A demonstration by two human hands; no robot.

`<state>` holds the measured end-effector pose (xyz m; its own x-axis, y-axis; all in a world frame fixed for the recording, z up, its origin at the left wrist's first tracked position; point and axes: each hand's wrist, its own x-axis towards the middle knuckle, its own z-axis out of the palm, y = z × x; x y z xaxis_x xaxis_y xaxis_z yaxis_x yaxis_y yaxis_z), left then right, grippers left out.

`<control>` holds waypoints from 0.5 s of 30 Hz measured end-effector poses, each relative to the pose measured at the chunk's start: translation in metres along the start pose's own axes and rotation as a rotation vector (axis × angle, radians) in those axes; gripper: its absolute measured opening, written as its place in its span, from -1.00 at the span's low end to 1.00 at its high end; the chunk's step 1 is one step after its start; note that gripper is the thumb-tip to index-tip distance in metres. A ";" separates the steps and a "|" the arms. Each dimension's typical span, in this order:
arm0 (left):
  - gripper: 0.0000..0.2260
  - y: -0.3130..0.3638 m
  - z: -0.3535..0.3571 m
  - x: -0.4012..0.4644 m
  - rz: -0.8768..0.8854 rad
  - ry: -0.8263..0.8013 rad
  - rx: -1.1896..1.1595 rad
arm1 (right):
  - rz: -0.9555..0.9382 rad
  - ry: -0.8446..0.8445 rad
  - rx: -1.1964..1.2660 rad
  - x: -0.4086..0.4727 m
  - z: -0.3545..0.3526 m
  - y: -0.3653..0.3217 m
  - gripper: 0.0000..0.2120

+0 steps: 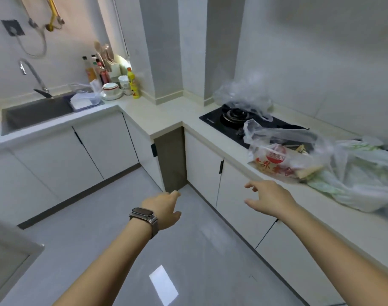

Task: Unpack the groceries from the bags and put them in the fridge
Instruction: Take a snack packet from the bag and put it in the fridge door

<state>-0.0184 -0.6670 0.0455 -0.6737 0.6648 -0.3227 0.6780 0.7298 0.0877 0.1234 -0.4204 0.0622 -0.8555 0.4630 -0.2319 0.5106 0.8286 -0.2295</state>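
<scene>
Clear plastic grocery bags lie on the right countertop. One bag holds a package with red print, and it partly covers the black gas hob. A larger bag with green produce lies to its right. A crumpled clear bag sits on the hob's far burner. My right hand hangs in the air just below the counter edge, fingers relaxed and empty, short of the printed bag. My left hand, a watch on its wrist, is stretched out over the floor, empty. No fridge is in view.
A sink with a tap fills the left counter. Bottles, bowls, a cup and a clear box crowd the corner beside it. White cabinet doors run under both counters. A grey edge juts in at lower left.
</scene>
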 end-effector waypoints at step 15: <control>-0.50 0.190 -0.019 0.194 0.342 -0.007 -0.236 | 0.334 0.021 0.277 0.073 -0.020 0.175 -0.50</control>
<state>-0.0258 -0.3969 0.0174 -0.4186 0.8747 -0.2443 0.7759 0.4842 0.4044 0.1484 -0.2350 0.0243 -0.6396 0.7000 -0.3176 0.7609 0.5181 -0.3906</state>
